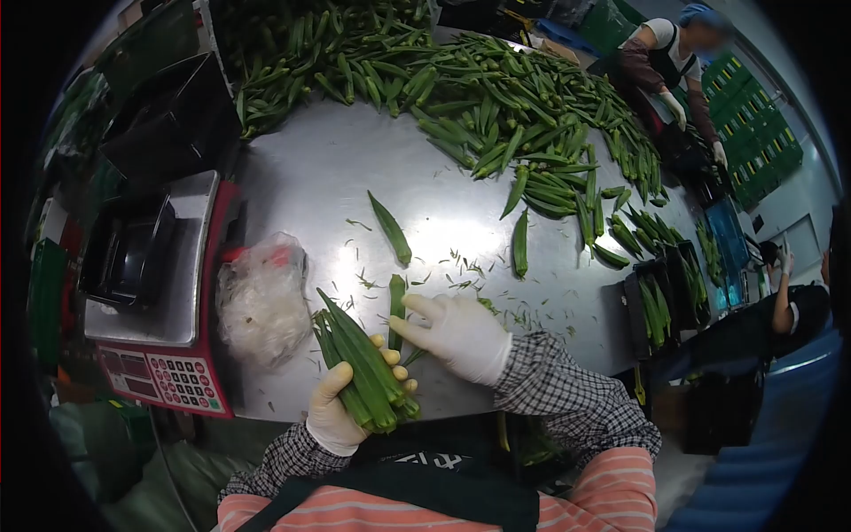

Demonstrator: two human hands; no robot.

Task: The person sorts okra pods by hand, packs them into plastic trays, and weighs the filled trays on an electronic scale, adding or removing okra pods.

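Note:
My left hand (341, 412), in a white glove, is wrapped round a bunch of okra (363, 363), its tips pointing away from me. My right hand (461, 335), also gloved, is beside that bunch, with thumb and fingers at a single okra pod (396, 306). The pod appears pinched between them, partly hidden by the fingers. Another loose okra pod (388, 229) lies farther out on the metal table (301, 168). Small green scraps are scattered near my right hand.
A large okra heap (505, 106) covers the table's far side. To the left are a red scale (191, 377) bearing a black tray (133, 253), and a clear plastic bag (261, 301). Okra-filled black trays (656, 306) stand right. A co-worker (674, 71) works at the far right.

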